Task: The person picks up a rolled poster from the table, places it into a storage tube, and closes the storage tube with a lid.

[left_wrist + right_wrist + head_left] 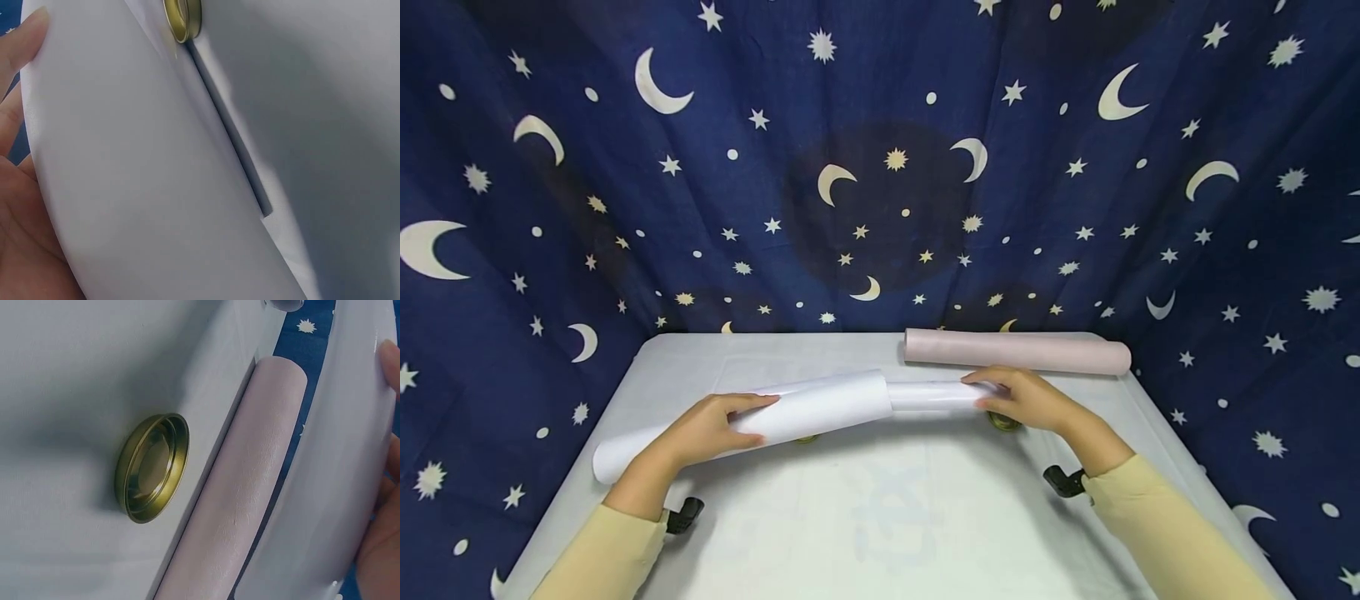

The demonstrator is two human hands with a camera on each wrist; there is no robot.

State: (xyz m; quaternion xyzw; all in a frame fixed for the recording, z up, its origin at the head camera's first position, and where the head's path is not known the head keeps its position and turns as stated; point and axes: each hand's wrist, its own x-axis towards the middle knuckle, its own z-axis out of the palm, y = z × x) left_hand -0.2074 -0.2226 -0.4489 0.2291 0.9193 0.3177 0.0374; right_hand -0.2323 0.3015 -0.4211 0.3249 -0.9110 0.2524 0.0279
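In the head view my left hand (706, 429) grips a loose white paper roll (831, 408) from above, thumb on the near side and fingers over the top. From its right end sticks out a thinner, glossy white roll (925, 396). My right hand (1030, 398) holds the glossy roll near its right end, which the hand partly covers. The left wrist view shows the paper (131, 162) bulging wide beside my fingers. In the right wrist view the glossy roll (325, 450) lies between my thumb and fingers.
Behind the rolls, a pale pink roll (1015, 351) lies along the table's back edge. One gold round lid-like piece (1003, 422) sits below my right hand, another (806, 439) under the paper roll. A dark blue star-and-moon curtain (895, 250) surrounds the white table (850, 533).
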